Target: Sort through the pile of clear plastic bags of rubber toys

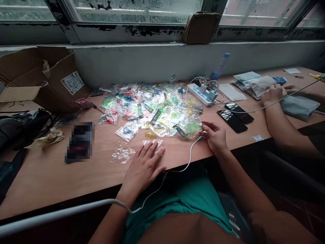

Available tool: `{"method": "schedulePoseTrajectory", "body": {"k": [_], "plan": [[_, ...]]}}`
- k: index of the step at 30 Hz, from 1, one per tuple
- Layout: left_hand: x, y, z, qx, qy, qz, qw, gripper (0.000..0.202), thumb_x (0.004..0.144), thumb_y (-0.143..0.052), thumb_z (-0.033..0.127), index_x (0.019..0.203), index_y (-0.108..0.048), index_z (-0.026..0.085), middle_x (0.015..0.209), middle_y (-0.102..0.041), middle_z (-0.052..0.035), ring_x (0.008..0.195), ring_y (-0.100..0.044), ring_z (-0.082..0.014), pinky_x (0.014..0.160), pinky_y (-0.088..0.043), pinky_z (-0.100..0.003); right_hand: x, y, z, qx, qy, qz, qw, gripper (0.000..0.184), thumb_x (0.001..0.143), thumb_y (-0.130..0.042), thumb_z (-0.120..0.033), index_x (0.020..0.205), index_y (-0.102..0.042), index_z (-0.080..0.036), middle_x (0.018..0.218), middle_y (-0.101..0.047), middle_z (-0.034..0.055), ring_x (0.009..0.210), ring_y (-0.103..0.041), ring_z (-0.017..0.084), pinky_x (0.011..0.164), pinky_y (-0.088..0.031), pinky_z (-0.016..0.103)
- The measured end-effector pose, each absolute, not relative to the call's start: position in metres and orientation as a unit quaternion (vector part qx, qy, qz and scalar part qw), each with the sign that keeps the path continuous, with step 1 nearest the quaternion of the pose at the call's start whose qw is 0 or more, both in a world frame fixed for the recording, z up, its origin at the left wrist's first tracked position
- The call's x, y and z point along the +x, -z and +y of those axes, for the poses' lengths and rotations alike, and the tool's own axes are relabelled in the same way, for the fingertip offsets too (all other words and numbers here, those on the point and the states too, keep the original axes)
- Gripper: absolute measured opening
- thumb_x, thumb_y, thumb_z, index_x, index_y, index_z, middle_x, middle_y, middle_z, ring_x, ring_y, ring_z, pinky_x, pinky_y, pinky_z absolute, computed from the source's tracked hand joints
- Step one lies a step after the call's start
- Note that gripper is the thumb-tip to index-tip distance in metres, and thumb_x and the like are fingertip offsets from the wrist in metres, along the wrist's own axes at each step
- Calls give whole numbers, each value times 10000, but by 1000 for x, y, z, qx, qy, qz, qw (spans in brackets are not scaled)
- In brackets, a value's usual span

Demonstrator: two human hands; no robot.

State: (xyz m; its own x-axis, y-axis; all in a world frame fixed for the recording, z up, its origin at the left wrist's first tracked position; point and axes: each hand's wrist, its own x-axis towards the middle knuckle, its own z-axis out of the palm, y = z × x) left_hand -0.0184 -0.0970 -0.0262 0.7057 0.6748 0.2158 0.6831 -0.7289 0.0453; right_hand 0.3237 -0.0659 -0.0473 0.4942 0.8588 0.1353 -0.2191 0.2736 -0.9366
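Note:
My left hand (pixel 145 163) lies flat on the table with its fingers spread. Its fingertips rest on a clear plastic bag (pixel 158 143), and another flat clear piece of plastic (pixel 123 154) lies just left of it. My right hand (pixel 216 138) pinches the edge of a clear plastic packet (pixel 191 128) with green contents and a colourful label, at the near right of the pile. Beyond both hands spreads a heap of similar packets (pixel 152 101) with red, green, yellow and blue contents. A small yellow item (pixel 150 134) sits between the heap and my left hand.
A white cable (pixel 189 162) runs across my lap and past my right hand. To the right are a power strip (pixel 201 95), two phones (pixel 232 120) and another person's arm (pixel 281 117) near grey bags. A cardboard box (pixel 58 78) and a blurred dark object (pixel 80 142) are left.

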Motion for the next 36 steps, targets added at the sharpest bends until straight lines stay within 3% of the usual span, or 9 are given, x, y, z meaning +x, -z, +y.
{"method": "schedulePoseTrajectory", "body": {"k": [7, 10, 14, 17, 19, 22, 27, 32, 36], "plan": [[-27, 19, -95, -908, 144, -392, 37, 384, 1072, -486, 472, 1284, -663, 205, 1573, -548, -138, 1477, -487, -340, 1313, -219, -640, 316, 52, -69, -478, -336, -361, 727, 287, 774, -875, -365, 977, -809, -173, 763, -751, 9, 579, -737, 136, 558, -682, 276], [-22, 12, -76, -909, 175, -372, 72, 322, 1067, -481, 369, 1267, -660, 192, 1575, -538, -152, 1445, -510, -344, 1279, -296, -608, 316, 53, -69, -494, -313, -368, 723, 295, 803, -846, -377, 1009, -798, -172, 780, -754, 13, 553, -727, 140, 544, -679, 299], [-14, 0, -28, -903, 171, -379, 105, 293, 1006, -584, 259, 1278, -665, 185, 1370, -682, -170, 1253, -630, -359, 1055, -504, -531, 315, 52, -70, -510, -290, -376, 717, 323, 844, -799, -378, 1096, -776, -175, 796, -767, 24, 537, -714, 142, 543, -670, 303], [-10, -5, 4, -932, 119, -329, 93, 121, 966, -603, 166, 969, -720, 198, 984, -736, -111, 948, -694, -302, 853, -547, -441, 314, 52, -69, -508, -273, -379, 724, 323, 856, -778, -349, 1131, -742, -182, 1070, -796, 81, 567, -713, 121, 546, -663, 289], [-9, -5, 16, -940, 118, -308, 85, 157, 950, -599, 126, 866, -706, 204, 900, -707, -77, 850, -682, -257, 780, -538, -383, 315, 54, -68, -510, -256, -377, 729, 306, 864, -762, -325, 1134, -716, -190, 1218, -761, 100, 580, -710, 107, 549, -661, 286], [-13, -1, 22, -934, 157, -309, 83, 253, 952, -553, 82, 1093, -718, 211, 1035, -713, -78, 886, -687, -225, 779, -546, -346, 315, 59, -69, -526, -215, -385, 727, 293, 897, -722, -322, 1159, -679, -198, 1198, -737, 91, 588, -689, 101, 538, -648, 278], [-21, 5, 24, -887, 330, -321, -25, 569, 959, -533, 57, 1487, -516, 267, 1226, -683, -77, 993, -699, -185, 893, -590, -352, 306, 44, -71, -516, 4, -465, 719, 238, 928, -690, -296, 1157, -673, -235, 1293, -614, 95, 661, -616, 96, 525, -599, 269], [-22, 12, 32, -814, 463, -324, -136, 501, 944, -670, 149, 1421, -563, 259, 1078, -733, -27, 931, -723, -156, 879, -618, -327, 268, -4, -28, -330, 94, -799, 495, 225, 986, -643, -231, 1200, -700, -273, 1039, -708, 68, 940, -683, 221, 713, -615, 342], [-21, 16, 33, -792, 497, -330, -129, 251, 971, -693, 234, 1221, -666, 223, 1012, -753, -22, 901, -732, -154, 854, -611, -309, 223, -13, 20, -261, 88, -899, 340, 435, 994, -692, -407, 1364, -627, -189, 1158, -741, 121, 1056, -684, 266, 815, -606, 392]]}}
